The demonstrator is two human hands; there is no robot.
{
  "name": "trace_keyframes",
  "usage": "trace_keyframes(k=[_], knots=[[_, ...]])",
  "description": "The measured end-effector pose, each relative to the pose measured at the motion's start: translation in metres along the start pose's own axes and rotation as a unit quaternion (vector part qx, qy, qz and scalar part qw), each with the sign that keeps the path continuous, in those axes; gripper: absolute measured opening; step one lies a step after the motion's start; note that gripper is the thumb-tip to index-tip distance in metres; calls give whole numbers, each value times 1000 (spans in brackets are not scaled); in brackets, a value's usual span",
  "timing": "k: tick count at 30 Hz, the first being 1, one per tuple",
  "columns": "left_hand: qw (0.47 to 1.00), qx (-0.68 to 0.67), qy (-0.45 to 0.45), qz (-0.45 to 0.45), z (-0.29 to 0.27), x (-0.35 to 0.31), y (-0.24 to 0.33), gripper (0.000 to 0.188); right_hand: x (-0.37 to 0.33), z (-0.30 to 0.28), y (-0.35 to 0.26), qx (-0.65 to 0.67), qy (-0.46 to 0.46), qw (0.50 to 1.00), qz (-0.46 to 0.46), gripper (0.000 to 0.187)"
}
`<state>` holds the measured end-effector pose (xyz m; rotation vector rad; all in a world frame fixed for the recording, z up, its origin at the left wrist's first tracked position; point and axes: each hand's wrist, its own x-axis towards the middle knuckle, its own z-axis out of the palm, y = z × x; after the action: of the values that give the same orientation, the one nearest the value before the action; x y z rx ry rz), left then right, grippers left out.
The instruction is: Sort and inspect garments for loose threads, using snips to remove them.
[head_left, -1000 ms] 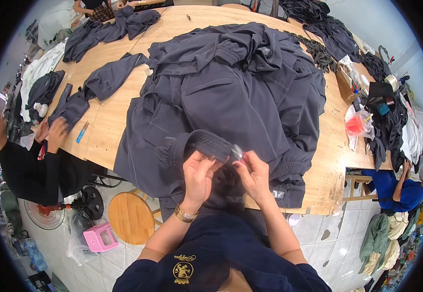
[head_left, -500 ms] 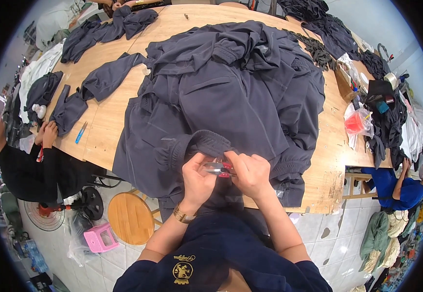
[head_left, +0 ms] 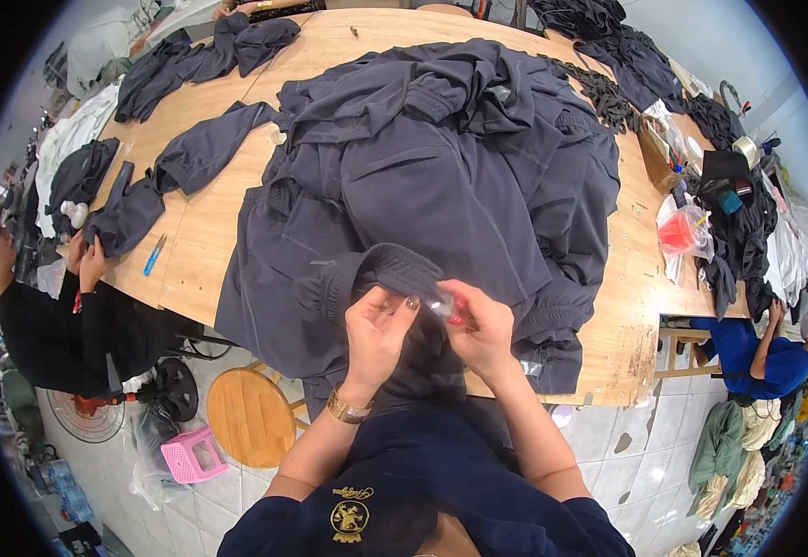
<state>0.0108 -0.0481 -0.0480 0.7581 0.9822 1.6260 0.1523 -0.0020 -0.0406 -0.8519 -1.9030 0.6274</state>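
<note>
Dark grey trousers with a gathered elastic waistband (head_left: pixel 402 263) lie at the front of a big heap of like garments (head_left: pixel 413 209). My left hand (head_left: pixel 376 332) is closed, thumb against fingers, on the near edge of that waistband. Closed as well, my right hand (head_left: pixel 484 334) grips small thread snips (head_left: pixel 459 312) with red handles. Their blades are blurred and point at the fabric just right of my left fingertips. Whether they touch a thread cannot be made out.
A wooden table (head_left: pixel 209 241) bears the heap, more dark garments and a blue-handled cutter (head_left: pixel 154 255). At left a co-worker in black (head_left: pixel 60 325) handles a dark piece. A red cup in a plastic bag (head_left: pixel 684 232) stands right. A round stool (head_left: pixel 251 418) stands near left.
The snips have turned inside my right hand, and their blades now point at the fabric instead of lying across to my left fingers. My left fingers have shifted on the waistband. The co-worker's head has lifted.
</note>
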Motion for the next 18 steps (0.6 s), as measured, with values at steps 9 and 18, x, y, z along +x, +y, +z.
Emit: trace_keyframes(k=[9,18], knots=[[997,67,-22,9,5,-1,6,11,6,6,4,-118,-2,987,-112,29],[999,-37,-8,-36,-1,2,-5,11,2,10,-1,452,6,823,343,10]])
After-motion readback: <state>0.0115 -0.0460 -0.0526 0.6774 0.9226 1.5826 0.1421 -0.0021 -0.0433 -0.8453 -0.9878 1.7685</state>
